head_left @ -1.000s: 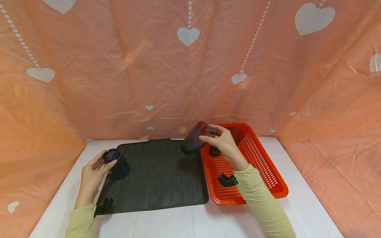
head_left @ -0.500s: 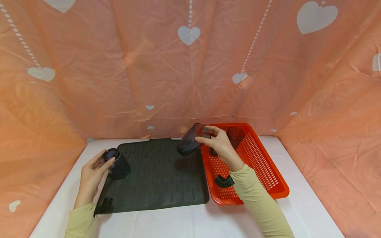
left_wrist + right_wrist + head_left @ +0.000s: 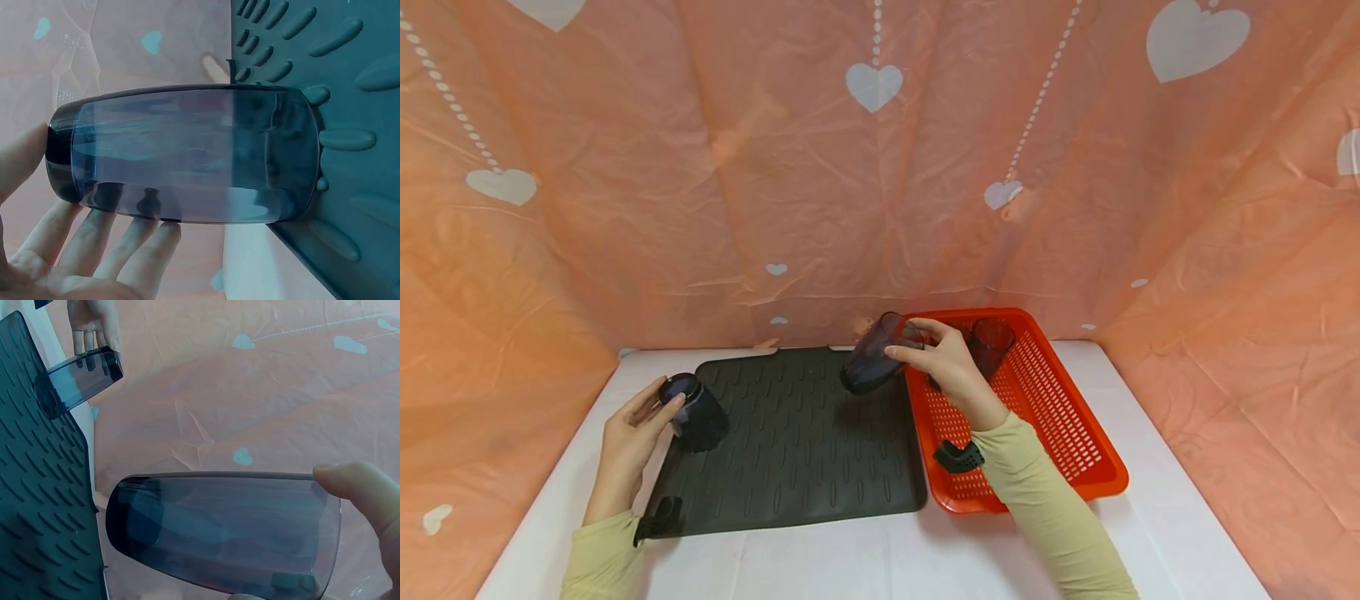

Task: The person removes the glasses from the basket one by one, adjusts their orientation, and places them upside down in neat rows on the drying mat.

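My left hand holds a dark tinted drinking glass near its thick base. This glass stands upside down, its mouth against the dark ribbed drying mat at the left edge. In the left wrist view, the thumb touches the base while the fingers lie along the side. My right hand grips a second tinted glass near the rim. That one is tilted in the air over the mat's right part, base down to the left. Behind the right hand, another glass leans in the orange basket.
The perforated basket stands against the mat's right side. Part of another dark glass shows low beside the right hand, mostly hidden. A white tabletop lies in front, and an orange curtain with hearts encloses the back and sides.
My right hand has moved slightly left with its tilted glass, from the basket's edge further over the mat. The left hand and its upside-down glass have stayed almost still.
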Motion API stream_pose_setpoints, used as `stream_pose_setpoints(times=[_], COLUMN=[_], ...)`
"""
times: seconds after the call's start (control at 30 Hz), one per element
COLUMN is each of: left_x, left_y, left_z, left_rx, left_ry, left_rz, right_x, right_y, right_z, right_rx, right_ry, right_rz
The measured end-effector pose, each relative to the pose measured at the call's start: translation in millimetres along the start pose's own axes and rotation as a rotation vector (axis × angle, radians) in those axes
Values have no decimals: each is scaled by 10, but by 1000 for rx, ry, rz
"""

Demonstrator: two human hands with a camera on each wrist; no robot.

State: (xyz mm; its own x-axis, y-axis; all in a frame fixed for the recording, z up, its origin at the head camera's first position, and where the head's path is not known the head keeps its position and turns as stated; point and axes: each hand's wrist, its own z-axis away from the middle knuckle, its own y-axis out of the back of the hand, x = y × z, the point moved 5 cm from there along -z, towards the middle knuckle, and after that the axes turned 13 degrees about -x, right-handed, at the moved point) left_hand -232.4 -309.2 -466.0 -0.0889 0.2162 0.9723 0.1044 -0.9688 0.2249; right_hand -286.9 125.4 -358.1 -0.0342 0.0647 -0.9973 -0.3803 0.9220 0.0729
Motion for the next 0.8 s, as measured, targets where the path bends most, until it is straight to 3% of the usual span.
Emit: stream_pose_setpoints(times=[0.57,0.8], left_x=[356,403], left_y=[-105,-85], left_z=[181,223], left_rx=[26,213], left_ry=[34,43], left_rz=[-37,-101], right_x=[58,44], right_y=[-78,-123], right_z=[-41,-43], right_rx=[14,13], right_ry=[-12,-11], right_rz=[-37,-35])
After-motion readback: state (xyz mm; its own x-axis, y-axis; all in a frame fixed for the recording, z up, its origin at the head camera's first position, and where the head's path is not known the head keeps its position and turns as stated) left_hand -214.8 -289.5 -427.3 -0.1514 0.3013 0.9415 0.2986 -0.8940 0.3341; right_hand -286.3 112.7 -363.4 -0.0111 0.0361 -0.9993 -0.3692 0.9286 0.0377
